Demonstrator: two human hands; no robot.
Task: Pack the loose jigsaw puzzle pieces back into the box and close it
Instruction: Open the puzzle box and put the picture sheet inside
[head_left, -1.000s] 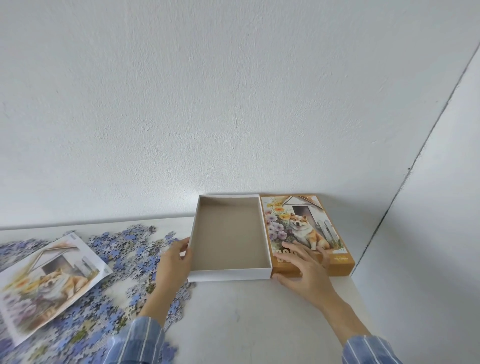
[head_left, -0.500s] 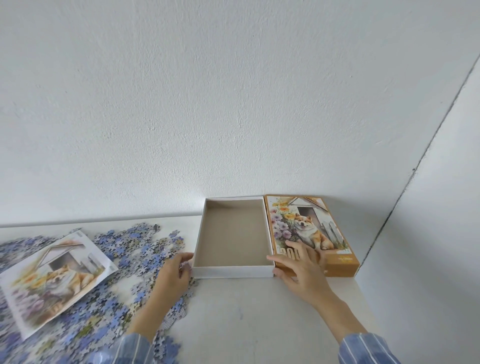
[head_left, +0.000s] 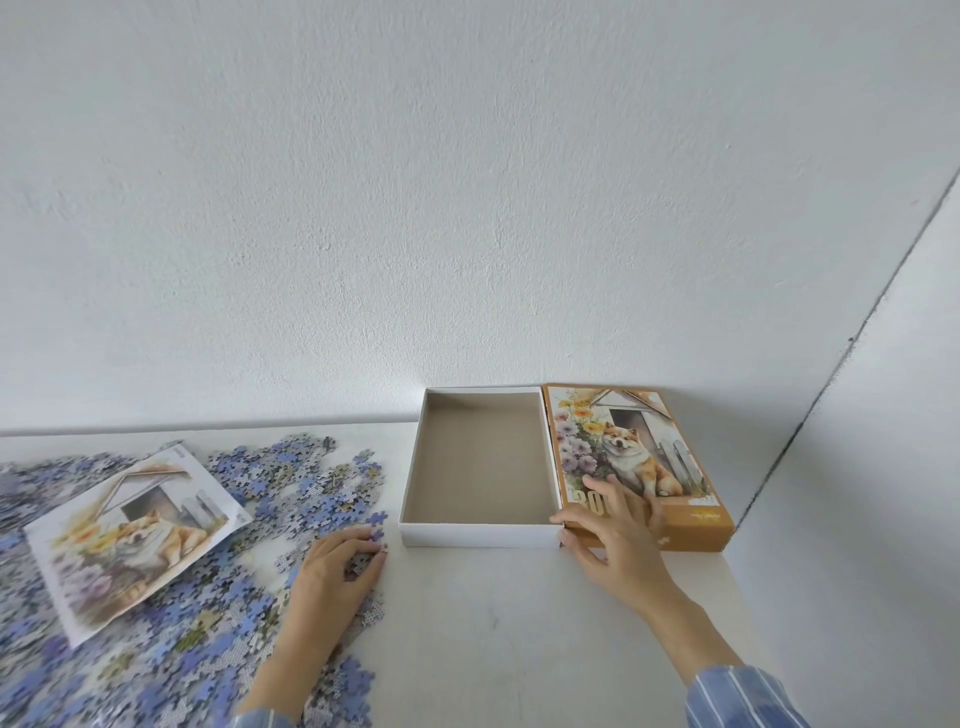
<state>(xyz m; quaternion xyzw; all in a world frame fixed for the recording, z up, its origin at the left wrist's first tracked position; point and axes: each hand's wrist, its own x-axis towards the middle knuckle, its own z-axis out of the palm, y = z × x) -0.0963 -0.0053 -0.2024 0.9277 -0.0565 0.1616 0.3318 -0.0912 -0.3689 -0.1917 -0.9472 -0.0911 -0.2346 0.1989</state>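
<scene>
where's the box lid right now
In the head view the lid lies picture side up at the right end of the table, tight against the right side of the open box, with the right hand resting on its near end.

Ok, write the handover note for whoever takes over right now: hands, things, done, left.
Left hand: fingers curl round a few loose puzzle pieces at the pile's right edge.
Right hand: open, fingers flat on the box lid, thumb at the box base's near right corner.
The box base is empty, on the white table, with the lid face up against its right side. A picture sheet lies on the pieces, far left.
Done: box opened.
Left: all pieces into the base, lid on.
</scene>
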